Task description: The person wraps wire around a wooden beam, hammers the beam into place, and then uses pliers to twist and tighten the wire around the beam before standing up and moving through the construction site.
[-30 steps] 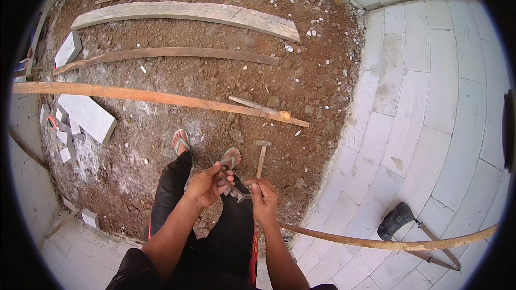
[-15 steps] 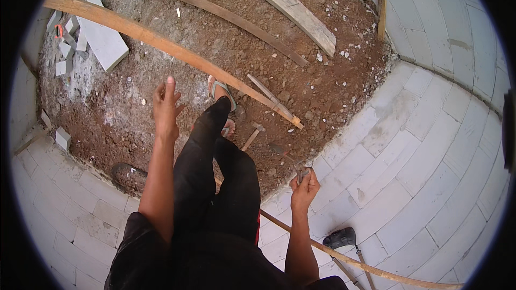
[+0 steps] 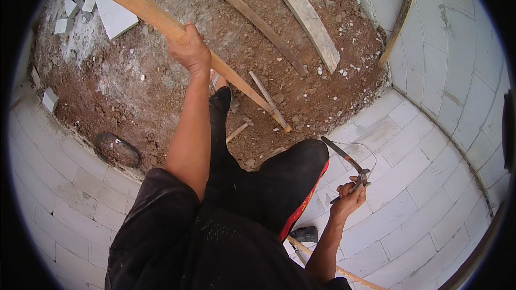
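My left hand [image 3: 190, 51] is wrapped round a long orange-brown wooden beam [image 3: 129, 1], which slants across the soil from the upper left to near my knee. In my right hand [image 3: 349, 198], out to the right over the block wall, are pincers [image 3: 344, 153] with dark handles and a reddish band. A thin loop of wire [image 3: 371, 150] runs beside the pincers; where it ends in my fingers is hidden. Just past my legs a hammer [image 3: 240, 129] lies on the ground. A short wooden stake [image 3: 263, 91] rests near the beam's lower end.
A thin brown plank [image 3: 252, 24] and a wide grey board [image 3: 306, 19] lie on the soil. White blocks [image 3: 115, 13] are at the upper left. A dark oval ring [image 3: 118, 150] sits by the left wall. A black shoe-like object [image 3: 305, 234] is near my right forearm.
My left hand, open in the air before, has moved up and closed on the beam. My right hand has moved right with the pincers. My right knee has swung out to the right.
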Action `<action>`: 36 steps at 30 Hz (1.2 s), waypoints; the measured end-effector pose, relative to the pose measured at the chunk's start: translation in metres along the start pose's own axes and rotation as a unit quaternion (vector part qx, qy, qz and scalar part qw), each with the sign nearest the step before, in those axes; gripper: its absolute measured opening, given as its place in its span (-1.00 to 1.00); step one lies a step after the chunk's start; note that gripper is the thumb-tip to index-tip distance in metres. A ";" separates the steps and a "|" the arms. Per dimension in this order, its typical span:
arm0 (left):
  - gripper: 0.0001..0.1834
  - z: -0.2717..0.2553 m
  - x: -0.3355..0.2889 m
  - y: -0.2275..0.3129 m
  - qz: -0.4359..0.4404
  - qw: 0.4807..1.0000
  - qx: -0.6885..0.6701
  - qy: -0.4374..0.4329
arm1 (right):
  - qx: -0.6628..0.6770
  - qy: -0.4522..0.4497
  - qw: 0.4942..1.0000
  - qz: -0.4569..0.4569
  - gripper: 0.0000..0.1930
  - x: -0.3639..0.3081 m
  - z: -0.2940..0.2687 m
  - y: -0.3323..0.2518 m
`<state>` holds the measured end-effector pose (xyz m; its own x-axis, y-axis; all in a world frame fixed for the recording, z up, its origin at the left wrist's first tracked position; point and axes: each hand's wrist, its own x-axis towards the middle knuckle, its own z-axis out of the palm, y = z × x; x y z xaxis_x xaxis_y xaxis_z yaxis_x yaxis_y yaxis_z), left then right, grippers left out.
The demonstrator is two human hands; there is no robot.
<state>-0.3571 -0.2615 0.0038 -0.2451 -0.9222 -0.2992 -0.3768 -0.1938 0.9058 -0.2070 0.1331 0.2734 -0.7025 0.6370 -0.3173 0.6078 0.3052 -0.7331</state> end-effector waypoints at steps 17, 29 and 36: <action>-0.71 0.025 0.003 -0.005 0.052 0.974 0.164 0.145 | -0.087 -0.218 0.967 -0.097 -0.62 0.226 0.143 -0.117; -0.51 0.081 -0.058 0.008 0.028 0.947 0.249 0.199 | -0.310 -0.462 0.809 -0.189 -0.61 0.553 0.226 -0.070; -0.41 0.067 -0.083 0.002 -0.127 0.881 0.396 0.224 | -0.378 -0.475 0.769 -0.199 -0.59 0.611 0.158 -0.044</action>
<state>-0.3976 -0.1632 0.0107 0.2471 -0.9568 -0.1534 -0.9176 -0.2819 0.2802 -0.7218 0.3974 0.0169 -0.6238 -0.3082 -0.7182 0.0642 0.8956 -0.4402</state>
